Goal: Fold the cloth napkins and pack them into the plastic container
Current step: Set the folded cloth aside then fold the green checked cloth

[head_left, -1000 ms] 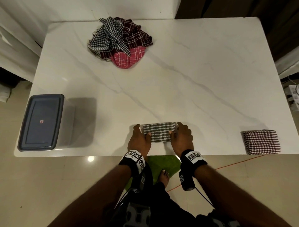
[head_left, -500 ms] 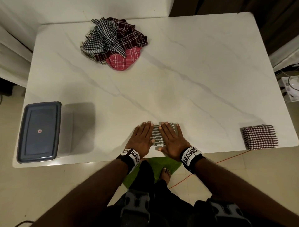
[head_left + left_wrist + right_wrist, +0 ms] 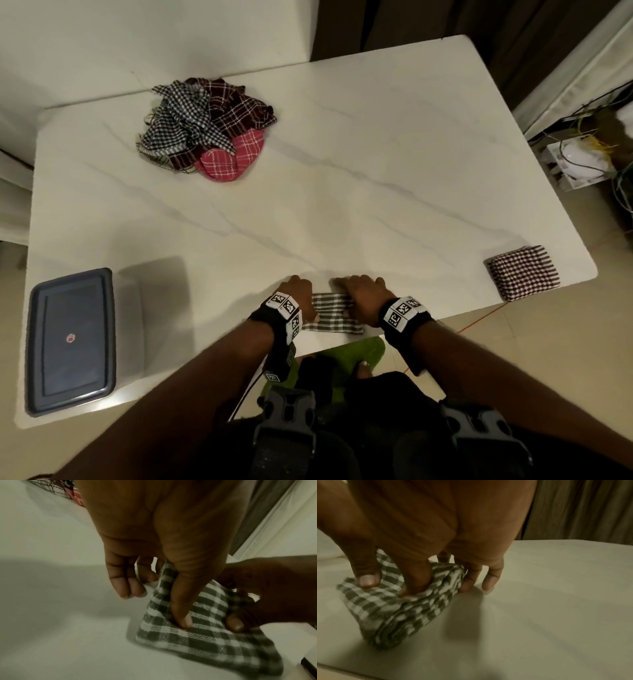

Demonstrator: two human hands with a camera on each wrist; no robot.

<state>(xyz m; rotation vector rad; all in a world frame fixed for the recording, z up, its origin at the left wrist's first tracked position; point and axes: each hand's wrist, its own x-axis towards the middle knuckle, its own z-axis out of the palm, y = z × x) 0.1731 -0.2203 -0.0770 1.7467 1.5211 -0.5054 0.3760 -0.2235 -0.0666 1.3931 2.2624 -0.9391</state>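
A folded grey-and-white checked napkin [image 3: 334, 315] lies at the near edge of the white marble table [image 3: 342, 188]. My left hand [image 3: 301, 298] pinches its left end: in the left wrist view the left hand [image 3: 157, 601] has its thumb on top of the checked napkin [image 3: 197, 635] and its fingers curled at the far edge. My right hand [image 3: 363, 298] grips the right end, and in the right wrist view the right hand [image 3: 440, 585] has its thumb dug into the layered checked napkin [image 3: 393, 615]. The plastic container [image 3: 70, 339], lid on, stands at the near left corner.
A heap of unfolded checked napkins [image 3: 205, 133] in black, maroon and pink sits at the far left. A folded maroon-checked napkin [image 3: 524, 272] lies at the near right corner. Cables and a white box [image 3: 579, 161] are on the floor to the right.
Both hands lay flat on the napkin half a second ago; now their fingers are curled round its two ends, thumbs on top. The napkin sits closer to the table's near edge.
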